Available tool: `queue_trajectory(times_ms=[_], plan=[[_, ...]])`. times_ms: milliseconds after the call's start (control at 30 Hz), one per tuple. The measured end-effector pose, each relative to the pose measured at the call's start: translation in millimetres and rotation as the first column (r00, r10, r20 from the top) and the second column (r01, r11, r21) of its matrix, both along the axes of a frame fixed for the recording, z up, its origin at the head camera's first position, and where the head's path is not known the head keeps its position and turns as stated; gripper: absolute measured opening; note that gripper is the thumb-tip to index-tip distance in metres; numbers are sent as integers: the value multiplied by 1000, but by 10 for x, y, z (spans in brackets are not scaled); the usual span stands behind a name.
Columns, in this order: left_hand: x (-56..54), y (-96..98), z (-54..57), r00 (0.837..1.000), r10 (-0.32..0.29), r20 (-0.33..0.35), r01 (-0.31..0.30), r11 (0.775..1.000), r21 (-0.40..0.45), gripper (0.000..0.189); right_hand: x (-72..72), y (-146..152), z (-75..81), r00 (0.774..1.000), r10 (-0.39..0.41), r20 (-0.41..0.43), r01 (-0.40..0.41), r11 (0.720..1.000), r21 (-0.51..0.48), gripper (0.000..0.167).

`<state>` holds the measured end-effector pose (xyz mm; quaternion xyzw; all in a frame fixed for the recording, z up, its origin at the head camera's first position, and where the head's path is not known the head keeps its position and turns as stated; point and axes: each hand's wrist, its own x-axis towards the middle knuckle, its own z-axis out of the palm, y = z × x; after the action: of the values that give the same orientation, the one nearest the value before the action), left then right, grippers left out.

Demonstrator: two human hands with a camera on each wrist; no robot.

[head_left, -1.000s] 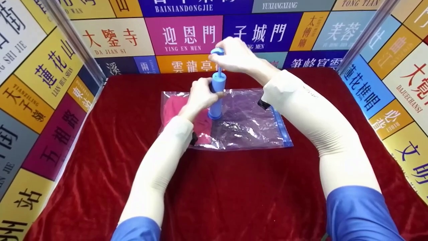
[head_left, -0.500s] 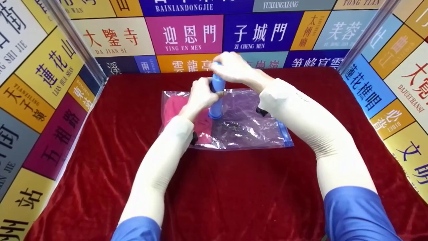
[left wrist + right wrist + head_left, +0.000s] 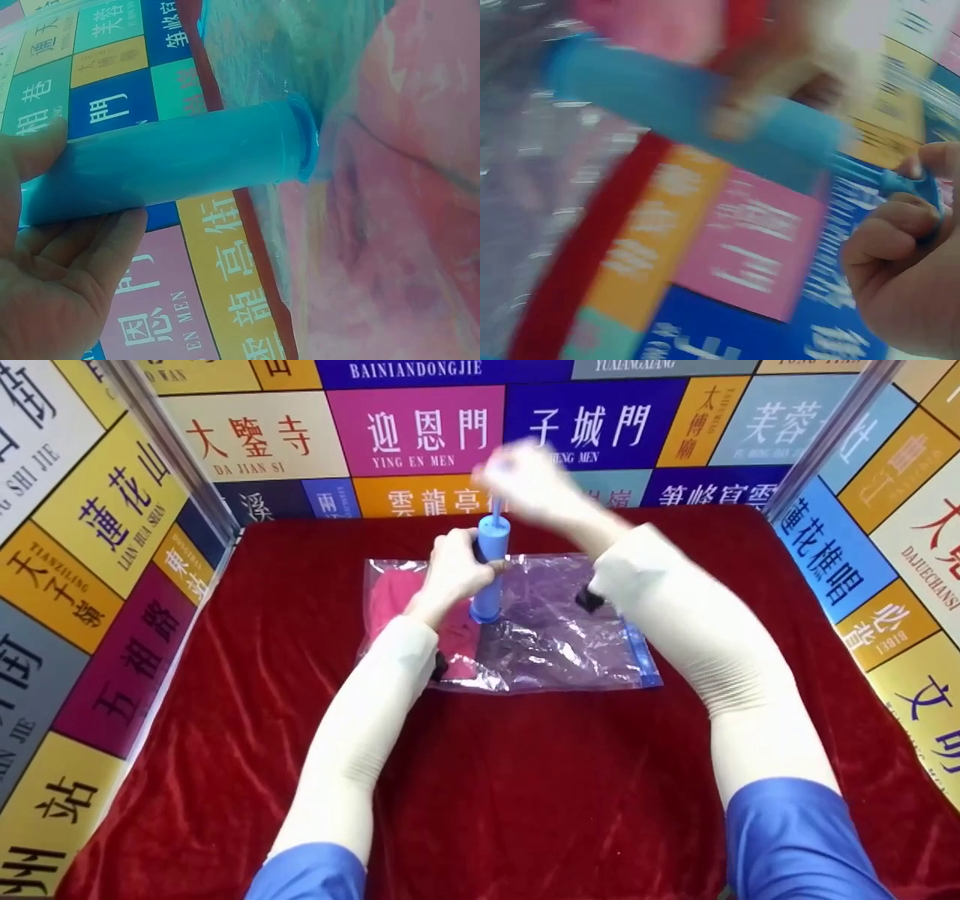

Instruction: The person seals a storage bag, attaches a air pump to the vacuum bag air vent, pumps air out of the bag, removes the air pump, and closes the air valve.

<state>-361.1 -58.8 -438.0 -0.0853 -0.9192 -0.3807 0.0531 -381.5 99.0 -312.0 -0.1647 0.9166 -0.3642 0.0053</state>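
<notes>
A blue hand pump (image 3: 491,585) stands upright on a clear plastic storage bag (image 3: 555,652). My left hand (image 3: 454,566) grips the pump's barrel, fingers and thumb wrapped round it in the left wrist view. Above it my right hand (image 3: 529,480), blurred, holds the pump's handle (image 3: 930,206) with curled fingers, and the thin rod (image 3: 496,506) shows drawn out of the barrel. Folded pink cloth (image 3: 394,600) lies inside the left part of the bag. The pump's flared base (image 3: 304,139) meets the bag's film; what lies under the base is hidden.
Dark red velvet (image 3: 525,780) covers the table under the bag. A blue seal strip (image 3: 641,656) runs along the bag's right edge. Panels with colourful lettering (image 3: 420,431) close off the back and both sides, joined by metal posts (image 3: 180,457).
My right hand pushed the pump handle down to the barrel, then pulled it back up, so the rod is out again. My left hand has kept its grip on the barrel.
</notes>
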Motion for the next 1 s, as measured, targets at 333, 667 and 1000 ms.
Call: queue_trajectory(times_ms=[333, 667, 1000], plan=[[30, 20, -3, 999, 1, 41, -1, 1000, 7, 41, 280, 113, 655, 968, -76, -241, 5, 959, -282, 33], [32, 18, -17, 1000, 0, 29, 0, 1000, -1, 40, 276, 87, 715, 977, -86, -197, 47, 980, -196, 33], [25, 25, -4, 999, 2, 41, -3, 1000, 23, 40, 238, 100, 729, 979, -94, -179, 63, 983, -173, 32]])
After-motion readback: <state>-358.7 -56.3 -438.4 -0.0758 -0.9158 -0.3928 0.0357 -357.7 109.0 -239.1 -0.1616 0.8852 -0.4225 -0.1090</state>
